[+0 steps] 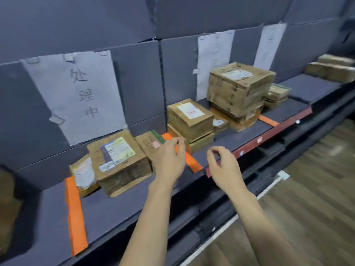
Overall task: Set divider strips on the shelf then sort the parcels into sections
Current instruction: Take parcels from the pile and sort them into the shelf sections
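Observation:
Three orange divider strips lie across the grey shelf [115,214]: a left strip [75,214], a middle strip [193,164] and a right strip [268,120]. Between the left and middle strips sit a large labelled parcel [119,162], a small padded parcel [83,174] and a flat box [148,144]. Right of the middle strip stand a two-box stack [190,120] and a tall stack [238,91]. My left hand [170,160] hovers over the middle strip, fingers loosely curled, holding nothing. My right hand [223,167] hangs empty beside it near the shelf's front.
A paper sign [76,96] with handwritten characters is taped to the grey back wall; two more sheets [213,60] hang further right. More parcels [276,96] and boxes [326,69] lie to the far right. The shelf's red front edge [269,137] borders a wooden floor [307,189].

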